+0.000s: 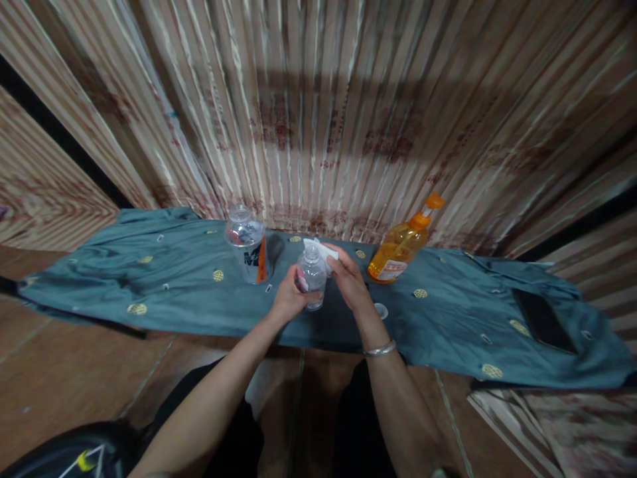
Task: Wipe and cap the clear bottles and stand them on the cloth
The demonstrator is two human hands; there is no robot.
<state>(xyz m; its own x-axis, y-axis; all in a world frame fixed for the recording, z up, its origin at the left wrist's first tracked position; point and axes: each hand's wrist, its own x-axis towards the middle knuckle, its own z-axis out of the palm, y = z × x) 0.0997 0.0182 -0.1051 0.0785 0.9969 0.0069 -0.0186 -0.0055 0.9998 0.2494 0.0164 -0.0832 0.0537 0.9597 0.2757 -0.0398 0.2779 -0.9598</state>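
My left hand [289, 296] is wrapped round a small clear plastic bottle [313, 269], which stands upright with its mouth uncovered. A bit of pink shows on the bottle's left side. In my right hand [350, 279] is a white tissue [326, 256], pinched between thumb and fingers against the bottle's upper right side. A round whitish cap [381, 311] lies on the cloth just below my right hand. Part of the tissue is hidden behind the bottle's neck.
Left of my hands stands a larger clear bottle [249, 249] with a black and orange label. An orange pump bottle [401, 249] of yellow liquid is at the right. A dark phone [543, 320] lies farther right on the green patterned cloth [184, 292]. Striped curtains [318, 119] hang behind.
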